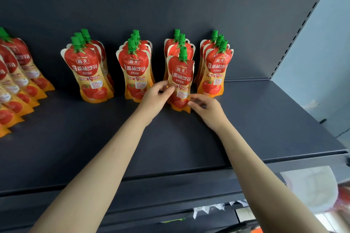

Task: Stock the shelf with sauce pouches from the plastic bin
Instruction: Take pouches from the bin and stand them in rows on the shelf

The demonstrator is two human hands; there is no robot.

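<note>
Stocking looks well underway, though by my judgement not finished. On the shelf [75,147], both hands are on 1 front pouch [180,79]. It stands upright with its green cap up and its base seemingly down on the board.

Directly behind the front pouch stand 2 more pouches [178,47] of the same row, which makes 3 there. Just right of the front pouch is a row of 3 [215,73]. Just left of it is another row of 3 [134,73], and further left again a further row of 3 [87,75]. Far left of the front pouch, at the frame edge, more pouches [17,85] lean in longer rows, and their count is cut off.

Dark board shows nearer the camera than the front pouch, so I judge each row could take more. How many pouches remain to be shelved cannot be told. Well below and right of the front pouch is a pale, blurred container [312,189], which may be the plastic bin. Its contents are not clear.

The left hand [157,96] pinches the front pouch's left edge at about mid-height between thumb and fingertips. The right hand [206,108] grips the lower right corner, near the base, with curled fingers. The front pouch sits between the 2 hands, touching both. I judge the step in hand to be settling it upright and in line before letting go.
</note>
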